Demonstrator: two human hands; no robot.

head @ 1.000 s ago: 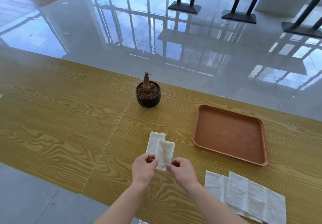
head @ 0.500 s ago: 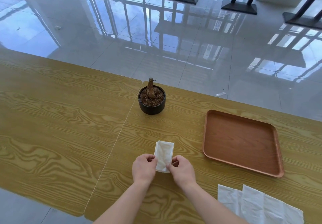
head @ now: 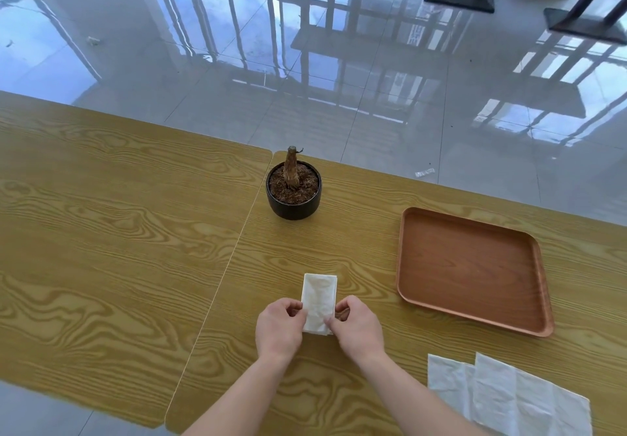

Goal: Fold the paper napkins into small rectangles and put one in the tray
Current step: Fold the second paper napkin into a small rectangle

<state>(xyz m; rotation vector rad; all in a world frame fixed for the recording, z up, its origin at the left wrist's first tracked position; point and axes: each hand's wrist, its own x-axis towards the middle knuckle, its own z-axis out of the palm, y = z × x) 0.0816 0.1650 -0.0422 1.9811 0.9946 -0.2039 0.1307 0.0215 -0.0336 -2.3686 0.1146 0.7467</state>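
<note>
Vs 1 s ago, the far flap had been folded over: the napkin was now one small rectangle flat on the counter, left of the tray. Left hand & right hand each pinched its near end. Fold looked approx done; nothing in the tray yet, so transfer prob. next.

Left forearm and right forearm are bare, angled inward, converging at the wrists. Left hand and right hand sit knuckles-up, close together, fingers curled. Each pinches its own side of the folded napkin between them, thumbs on top.
</note>
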